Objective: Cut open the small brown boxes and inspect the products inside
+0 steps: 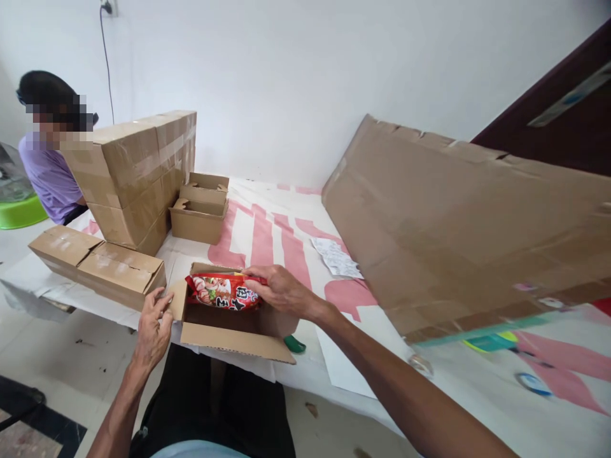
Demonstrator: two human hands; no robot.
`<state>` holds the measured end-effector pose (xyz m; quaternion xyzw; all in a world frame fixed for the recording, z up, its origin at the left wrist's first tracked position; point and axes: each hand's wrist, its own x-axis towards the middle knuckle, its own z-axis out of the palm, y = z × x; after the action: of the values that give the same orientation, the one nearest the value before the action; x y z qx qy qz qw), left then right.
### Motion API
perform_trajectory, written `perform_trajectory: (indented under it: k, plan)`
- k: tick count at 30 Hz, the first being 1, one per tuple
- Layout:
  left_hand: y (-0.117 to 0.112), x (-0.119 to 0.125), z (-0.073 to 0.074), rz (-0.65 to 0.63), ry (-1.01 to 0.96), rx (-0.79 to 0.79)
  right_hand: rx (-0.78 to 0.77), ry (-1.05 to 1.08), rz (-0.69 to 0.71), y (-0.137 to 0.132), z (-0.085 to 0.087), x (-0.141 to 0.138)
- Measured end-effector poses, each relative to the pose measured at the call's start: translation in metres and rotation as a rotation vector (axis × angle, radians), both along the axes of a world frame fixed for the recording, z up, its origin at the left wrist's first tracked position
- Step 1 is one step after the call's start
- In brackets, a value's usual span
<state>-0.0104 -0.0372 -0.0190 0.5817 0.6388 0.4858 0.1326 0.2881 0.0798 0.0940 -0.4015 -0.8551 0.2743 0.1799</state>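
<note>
An open cardboard box (219,336) stands at the table's near edge, its front flap folded outward. My right hand (281,289) reaches over it, fingers closed on the right end of a red printed food packet (224,291). The packet lies across the box's mouth toward the left; what is under it is hidden. My left hand (155,321) pinches the box's left side flap (178,301) between thumb and fingers. A green object (294,344) pokes out beside the box's front right corner.
Closed boxes (119,264) lie left, before a taped stack of cartons (138,175). Open boxes (198,219) sit behind. A large cardboard sheet (468,235) leans at right, near a crumpled paper (337,257) and tape roll (533,383). A person in purple (50,172) sits far left.
</note>
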Motion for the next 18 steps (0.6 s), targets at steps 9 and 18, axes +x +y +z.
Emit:
perform_trajectory:
  k: [9,18]
  plan:
    - [0.025,0.004,0.100,-0.258,0.022,0.006,-0.288,0.483,-0.040,0.027,0.031,0.011]
    - [0.092,0.023,0.130,-0.489,-0.671,0.066,-0.500,1.061,-0.030,0.063,0.015,-0.019]
